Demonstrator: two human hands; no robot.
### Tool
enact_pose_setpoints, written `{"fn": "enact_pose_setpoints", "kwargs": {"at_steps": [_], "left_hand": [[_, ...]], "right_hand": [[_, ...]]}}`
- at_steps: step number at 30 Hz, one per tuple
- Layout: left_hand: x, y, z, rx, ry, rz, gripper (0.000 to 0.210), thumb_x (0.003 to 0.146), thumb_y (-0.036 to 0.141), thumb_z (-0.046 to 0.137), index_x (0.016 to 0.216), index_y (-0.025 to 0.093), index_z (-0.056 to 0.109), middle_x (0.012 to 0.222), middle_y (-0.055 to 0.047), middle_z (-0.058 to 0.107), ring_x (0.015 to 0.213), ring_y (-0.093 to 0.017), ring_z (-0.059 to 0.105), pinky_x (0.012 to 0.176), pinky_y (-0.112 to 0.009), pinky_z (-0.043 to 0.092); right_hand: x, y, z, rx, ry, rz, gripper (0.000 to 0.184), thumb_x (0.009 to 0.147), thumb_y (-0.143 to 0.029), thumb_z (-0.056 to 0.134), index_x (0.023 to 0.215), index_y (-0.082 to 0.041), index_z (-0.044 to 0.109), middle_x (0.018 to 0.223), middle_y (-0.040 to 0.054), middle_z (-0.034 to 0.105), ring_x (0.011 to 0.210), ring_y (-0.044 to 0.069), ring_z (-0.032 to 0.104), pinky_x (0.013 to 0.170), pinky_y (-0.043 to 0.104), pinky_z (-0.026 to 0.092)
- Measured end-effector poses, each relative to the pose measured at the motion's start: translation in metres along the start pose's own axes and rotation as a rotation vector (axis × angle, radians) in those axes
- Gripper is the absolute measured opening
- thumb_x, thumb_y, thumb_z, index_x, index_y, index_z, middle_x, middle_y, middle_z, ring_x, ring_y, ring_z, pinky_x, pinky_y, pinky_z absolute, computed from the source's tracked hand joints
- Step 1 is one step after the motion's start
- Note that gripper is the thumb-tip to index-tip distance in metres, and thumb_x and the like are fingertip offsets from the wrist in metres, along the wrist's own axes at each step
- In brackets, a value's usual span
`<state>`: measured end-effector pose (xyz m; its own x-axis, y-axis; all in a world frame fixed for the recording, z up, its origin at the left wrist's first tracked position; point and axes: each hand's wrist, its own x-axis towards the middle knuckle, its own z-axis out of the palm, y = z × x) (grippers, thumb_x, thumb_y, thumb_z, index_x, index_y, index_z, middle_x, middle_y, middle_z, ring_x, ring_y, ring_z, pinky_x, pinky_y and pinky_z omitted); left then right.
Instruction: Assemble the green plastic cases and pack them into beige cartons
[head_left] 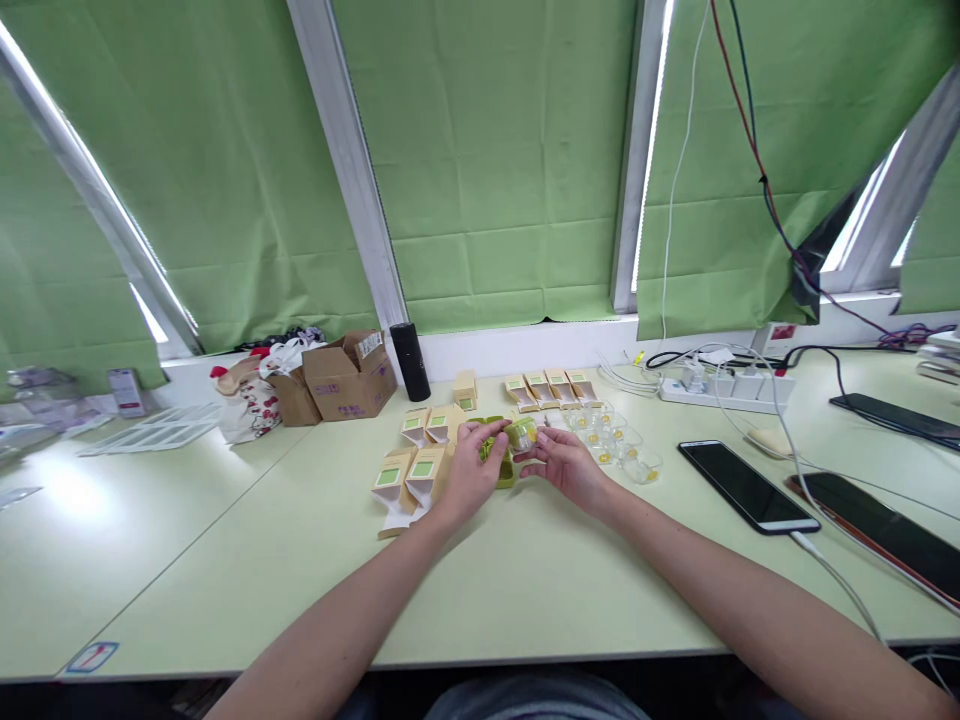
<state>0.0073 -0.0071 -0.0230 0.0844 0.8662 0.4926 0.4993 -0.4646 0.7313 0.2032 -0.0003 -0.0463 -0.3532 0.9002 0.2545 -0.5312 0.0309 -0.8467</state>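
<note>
Both our hands meet over the pale table (540, 590), holding one small clear cup (522, 434) between them. Our left hand (475, 462) is partly closed, its fingers and thumb at the cup's nine o'clock side; our right hand (568, 465) is half open, pinching the three o'clock side by thumb and forefinger. We see green on the cup but cannot tell whether it is a lid. Reading the clock from the cup, we have green pieces (505, 478) at seven, partly hidden by the left hand, spotted clear cups (619, 434) at three, four tan cartons (559, 388) at one, clustered cartons (424, 470) at nine, a lone carton (465, 388) at ten with a black bottle (409, 360) beyond it, and a dark phone (750, 485) between three and four
</note>
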Motion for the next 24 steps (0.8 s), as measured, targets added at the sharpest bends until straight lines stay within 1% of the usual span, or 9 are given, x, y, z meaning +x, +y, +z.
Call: {"fn": "enact_pose_setpoints", "kwargs": {"at_steps": [2, 5, 8, 12, 16, 19, 22, 24], "left_hand": [[0.000, -0.001, -0.001, -0.013, -0.011, 0.009, 0.034, 0.105, 0.042, 0.058, 0.130, 0.029, 0.077, 0.118, -0.009, 0.064, 0.116, -0.023, 0.066, 0.107, -0.039, 0.056], [0.000, -0.002, 0.000, -0.022, -0.025, 0.033, 0.033, 0.104, 0.038, 0.060, 0.131, 0.030, 0.077, 0.118, -0.009, 0.064, 0.119, -0.023, 0.065, 0.112, -0.040, 0.053], [-0.001, -0.004, 0.003, -0.027, -0.016, 0.051, 0.033, 0.102, 0.037, 0.063, 0.131, 0.030, 0.077, 0.119, -0.009, 0.064, 0.122, -0.023, 0.063, 0.114, -0.041, 0.052], [-0.002, -0.004, 0.006, -0.025, -0.010, 0.052, 0.035, 0.100, 0.036, 0.065, 0.131, 0.027, 0.077, 0.119, -0.009, 0.063, 0.122, -0.024, 0.063, 0.114, -0.041, 0.052], [-0.003, -0.004, 0.005, -0.013, -0.005, 0.052, 0.034, 0.100, 0.036, 0.066, 0.131, 0.027, 0.077, 0.119, -0.009, 0.064, 0.123, -0.024, 0.063, 0.115, -0.042, 0.051], [-0.003, -0.005, 0.005, -0.004, 0.004, 0.053, 0.034, 0.101, 0.037, 0.065, 0.131, 0.028, 0.077, 0.120, -0.009, 0.064, 0.124, -0.024, 0.063, 0.115, -0.042, 0.051], [-0.002, -0.007, 0.006, -0.017, -0.002, 0.046, 0.035, 0.102, 0.040, 0.063, 0.131, 0.026, 0.077, 0.120, -0.010, 0.064, 0.123, -0.024, 0.064, 0.114, -0.041, 0.052], [-0.001, -0.009, 0.006, -0.040, -0.007, 0.033, 0.037, 0.103, 0.042, 0.062, 0.132, 0.025, 0.077, 0.120, -0.010, 0.065, 0.122, -0.024, 0.064, 0.113, -0.040, 0.052]], "right_hand": [[0.000, 0.001, -0.002, 0.038, 0.000, 0.025, 0.031, 0.086, -0.046, 0.083, 0.101, -0.020, 0.077, 0.101, 0.0108, 0.081, 0.091, 0.026, 0.077, 0.080, 0.042, 0.063], [0.001, 0.003, -0.006, 0.087, 0.014, 0.062, 0.027, 0.093, -0.041, 0.073, 0.104, -0.018, 0.077, 0.103, 0.0140, 0.082, 0.093, 0.028, 0.078, 0.087, 0.046, 0.063], [0.003, 0.006, -0.009, 0.117, 0.024, 0.092, 0.029, 0.097, -0.040, 0.064, 0.105, -0.016, 0.077, 0.100, 0.0162, 0.082, 0.094, 0.030, 0.079, 0.093, 0.049, 0.063], [0.004, 0.010, -0.011, 0.139, 0.015, 0.109, 0.029, 0.099, -0.038, 0.061, 0.106, -0.014, 0.077, 0.098, 0.0173, 0.082, 0.092, 0.029, 0.079, 0.094, 0.049, 0.063], [0.004, 0.010, -0.011, 0.141, 0.010, 0.106, 0.028, 0.098, -0.037, 0.063, 0.104, -0.014, 0.077, 0.097, 0.0167, 0.083, 0.092, 0.029, 0.080, 0.094, 0.049, 0.063], [0.003, 0.007, -0.009, 0.117, 0.010, 0.085, 0.026, 0.096, -0.040, 0.069, 0.104, -0.016, 0.077, 0.099, 0.0147, 0.083, 0.092, 0.028, 0.080, 0.094, 0.048, 0.063], [0.001, 0.004, -0.005, 0.103, 0.015, 0.057, 0.028, 0.089, -0.040, 0.081, 0.106, -0.019, 0.076, 0.101, 0.0107, 0.083, 0.091, 0.026, 0.079, 0.090, 0.044, 0.064], [0.000, 0.002, -0.002, 0.110, 0.033, 0.036, 0.033, 0.082, -0.040, 0.089, 0.106, -0.021, 0.075, 0.100, 0.0074, 0.082, 0.088, 0.024, 0.079, 0.087, 0.043, 0.064]]}}
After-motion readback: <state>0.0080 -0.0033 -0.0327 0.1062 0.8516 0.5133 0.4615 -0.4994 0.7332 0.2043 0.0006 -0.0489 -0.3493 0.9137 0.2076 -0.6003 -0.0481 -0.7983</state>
